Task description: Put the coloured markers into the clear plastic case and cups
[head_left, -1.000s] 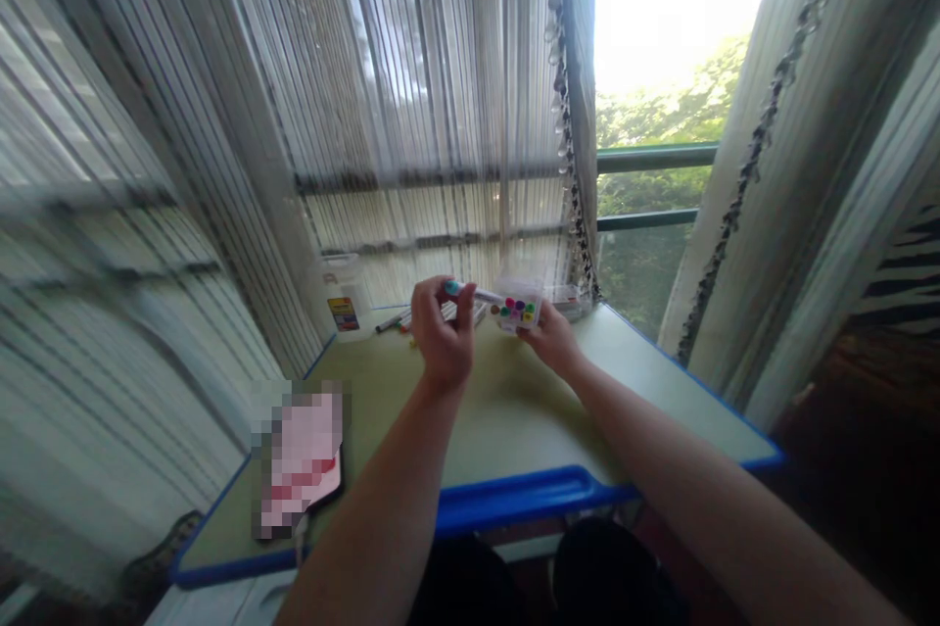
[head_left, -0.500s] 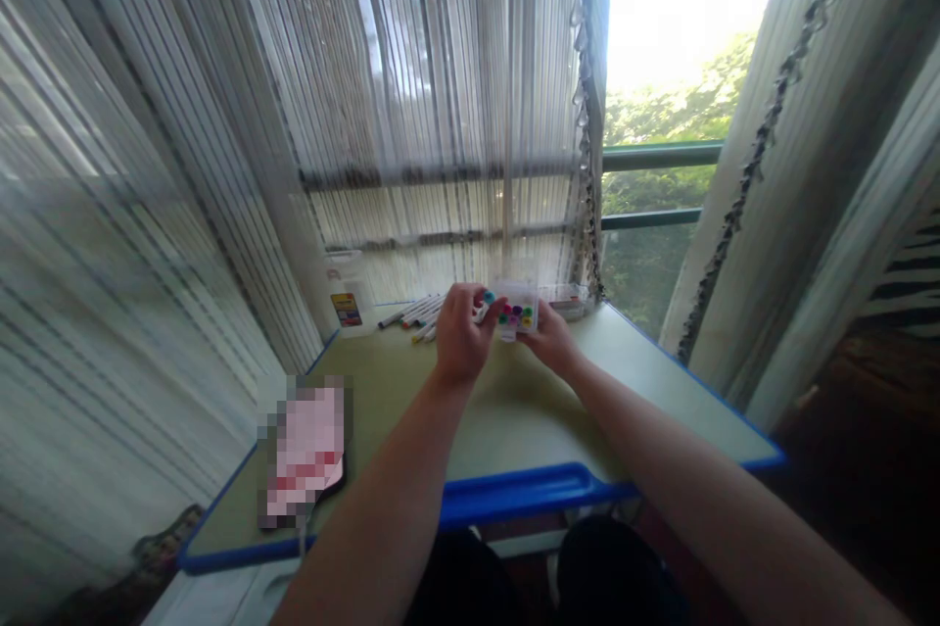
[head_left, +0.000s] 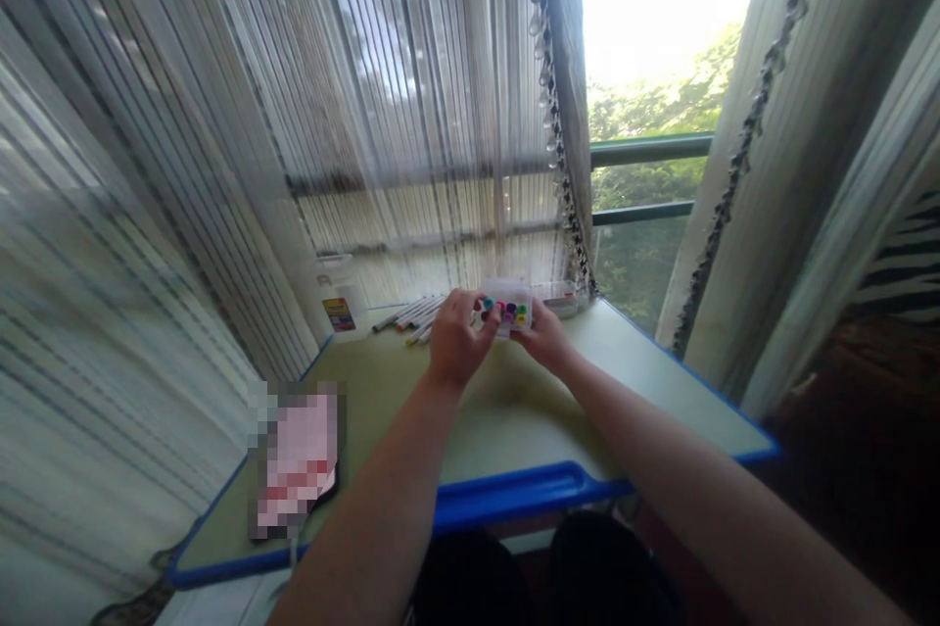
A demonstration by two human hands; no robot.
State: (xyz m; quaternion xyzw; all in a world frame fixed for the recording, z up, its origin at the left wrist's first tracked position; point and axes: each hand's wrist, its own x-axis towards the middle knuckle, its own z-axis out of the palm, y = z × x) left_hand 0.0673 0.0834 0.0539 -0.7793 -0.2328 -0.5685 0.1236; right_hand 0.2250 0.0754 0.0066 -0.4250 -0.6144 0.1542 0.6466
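A small clear marker box [head_left: 505,305] with several coloured marker caps showing stands at the far side of the desk [head_left: 514,410]. My right hand [head_left: 544,339] grips the box from the right. My left hand [head_left: 456,339] is closed at the box's left side, with its fingertips on a teal-capped marker [head_left: 487,304] that sits among the others. Several loose markers [head_left: 411,315] lie on the desk just left of my left hand.
A white bottle with a red and yellow label [head_left: 339,305] stands at the back left. A blurred pink item [head_left: 294,459] lies at the desk's near left. A clear lid or tray [head_left: 562,297] rests behind the box. Striped curtains surround the desk; its blue front edge [head_left: 514,494] is near me.
My left hand carried the teal-capped marker from mid-air on the left rightwards and down into the box. My right hand kept hold of the box.
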